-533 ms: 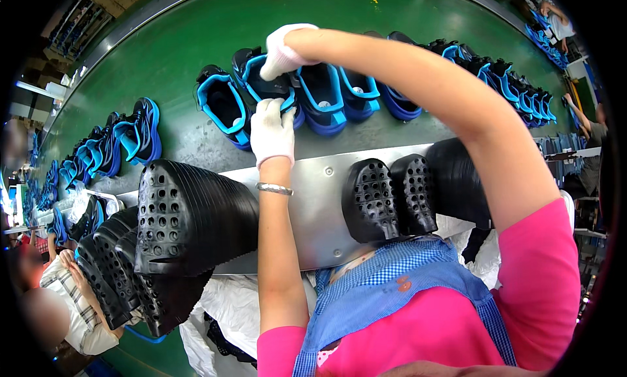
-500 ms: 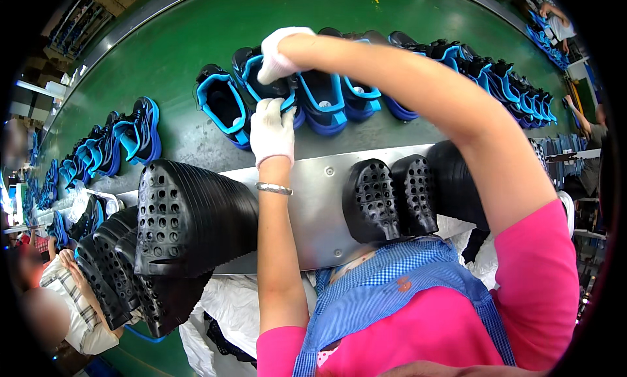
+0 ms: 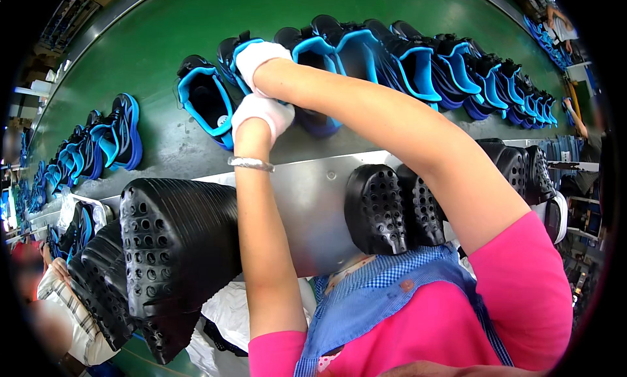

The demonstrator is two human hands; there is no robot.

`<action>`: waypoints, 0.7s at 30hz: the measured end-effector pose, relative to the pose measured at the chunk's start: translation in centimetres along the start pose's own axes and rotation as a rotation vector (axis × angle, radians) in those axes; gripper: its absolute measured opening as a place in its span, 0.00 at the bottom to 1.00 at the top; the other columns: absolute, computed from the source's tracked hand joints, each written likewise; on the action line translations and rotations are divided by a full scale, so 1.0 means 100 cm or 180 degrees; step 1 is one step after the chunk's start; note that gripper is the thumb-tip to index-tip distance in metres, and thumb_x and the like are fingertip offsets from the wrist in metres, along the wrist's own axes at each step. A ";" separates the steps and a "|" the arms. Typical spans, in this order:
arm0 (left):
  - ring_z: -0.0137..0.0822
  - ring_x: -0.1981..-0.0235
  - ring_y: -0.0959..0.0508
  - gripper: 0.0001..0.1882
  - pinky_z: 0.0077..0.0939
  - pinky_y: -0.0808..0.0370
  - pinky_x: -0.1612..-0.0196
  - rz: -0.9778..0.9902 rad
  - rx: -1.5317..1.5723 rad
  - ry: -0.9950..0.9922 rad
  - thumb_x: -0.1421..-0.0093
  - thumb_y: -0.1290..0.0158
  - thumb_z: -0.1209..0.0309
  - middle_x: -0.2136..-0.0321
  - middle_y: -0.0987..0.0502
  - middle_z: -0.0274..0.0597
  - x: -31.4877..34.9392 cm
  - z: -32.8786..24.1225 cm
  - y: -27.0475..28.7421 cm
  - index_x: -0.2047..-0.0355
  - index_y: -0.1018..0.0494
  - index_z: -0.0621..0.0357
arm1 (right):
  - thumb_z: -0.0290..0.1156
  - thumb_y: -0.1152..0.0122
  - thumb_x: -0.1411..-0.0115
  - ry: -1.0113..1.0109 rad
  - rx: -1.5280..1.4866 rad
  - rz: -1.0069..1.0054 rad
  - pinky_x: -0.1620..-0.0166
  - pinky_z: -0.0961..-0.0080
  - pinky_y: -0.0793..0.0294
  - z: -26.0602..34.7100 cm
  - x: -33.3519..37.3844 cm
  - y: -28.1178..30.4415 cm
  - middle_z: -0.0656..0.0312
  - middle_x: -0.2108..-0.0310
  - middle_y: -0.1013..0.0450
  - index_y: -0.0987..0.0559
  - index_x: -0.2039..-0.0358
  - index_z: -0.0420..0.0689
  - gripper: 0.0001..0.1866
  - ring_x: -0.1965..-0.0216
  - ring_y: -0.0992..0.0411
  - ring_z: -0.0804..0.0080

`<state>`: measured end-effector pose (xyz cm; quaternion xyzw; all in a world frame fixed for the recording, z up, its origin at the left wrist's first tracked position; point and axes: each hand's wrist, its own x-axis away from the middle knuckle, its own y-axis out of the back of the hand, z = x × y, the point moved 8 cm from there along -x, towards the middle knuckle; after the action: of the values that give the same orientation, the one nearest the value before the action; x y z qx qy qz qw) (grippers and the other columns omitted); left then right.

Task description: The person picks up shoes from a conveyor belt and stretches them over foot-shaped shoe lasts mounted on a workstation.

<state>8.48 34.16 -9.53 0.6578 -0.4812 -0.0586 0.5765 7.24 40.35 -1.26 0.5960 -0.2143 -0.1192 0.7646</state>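
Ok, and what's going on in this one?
A person in a pink top is handling one black-and-blue shoe in a row on a green table. The gloved right hand covers its upper part and the gloved left hand its nearer end, hiding the grip. A stack of black, dimpled pieces sits nearer, on the left.

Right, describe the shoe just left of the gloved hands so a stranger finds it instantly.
On the green table, follow the longer shoe row to its left end. The black, blue-collared shoe there is just left of the left hand; unlike its neighbour, partly hidden by the right hand, its whole opening shows.
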 end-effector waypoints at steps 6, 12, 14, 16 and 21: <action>0.44 0.68 0.18 0.18 0.34 0.24 0.64 0.0257 -0.0259 0.0194 0.46 0.51 0.60 0.69 0.19 0.50 0.023 -0.032 0.023 0.62 0.22 0.60 | 0.29 0.36 0.53 -0.0048 -0.0330 -0.0068 0.57 0.67 0.22 -0.012 -0.009 -0.002 0.55 0.60 0.22 0.17 0.64 0.45 0.13 0.60 0.22 0.59; 0.44 0.71 0.19 0.19 0.34 0.24 0.67 0.0100 -0.0081 0.0253 0.49 0.50 0.58 0.72 0.20 0.53 0.025 -0.020 0.027 0.67 0.22 0.64 | 0.45 0.44 0.46 0.0680 -0.0318 0.0317 0.58 0.65 0.26 -0.008 0.076 0.059 0.52 0.65 0.23 0.20 0.62 0.44 0.19 0.62 0.24 0.56; 0.47 0.66 0.19 0.23 0.35 0.24 0.64 -0.0123 0.0408 -0.0108 0.47 0.48 0.55 0.69 0.20 0.53 0.028 -0.008 0.029 0.66 0.22 0.65 | 0.44 0.45 0.45 0.0794 -0.0223 0.0622 0.59 0.64 0.26 -0.006 0.150 0.081 0.52 0.65 0.23 0.21 0.63 0.44 0.18 0.62 0.24 0.56; 0.49 0.56 0.22 0.25 0.37 0.26 0.55 0.0100 -0.0038 0.0200 0.48 0.48 0.54 0.60 0.22 0.55 0.030 -0.011 0.021 0.59 0.23 0.64 | 0.44 0.45 0.44 0.0917 0.0177 0.0795 0.60 0.62 0.26 -0.023 0.216 0.079 0.52 0.66 0.24 0.21 0.64 0.43 0.17 0.63 0.25 0.56; 0.50 0.48 0.28 0.26 0.37 0.32 0.44 -0.1675 -0.0711 -0.0067 0.44 0.49 0.55 0.48 0.29 0.51 0.117 -0.044 0.059 0.47 0.28 0.53 | 0.43 0.41 0.47 0.0979 0.0245 0.0679 0.59 0.62 0.25 -0.054 0.351 0.050 0.51 0.67 0.25 0.21 0.65 0.40 0.18 0.64 0.24 0.54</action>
<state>14.16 29.82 2.30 0.6918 -0.2905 -0.2657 0.6053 40.27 30.93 9.02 0.6099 -0.1613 0.0634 0.7733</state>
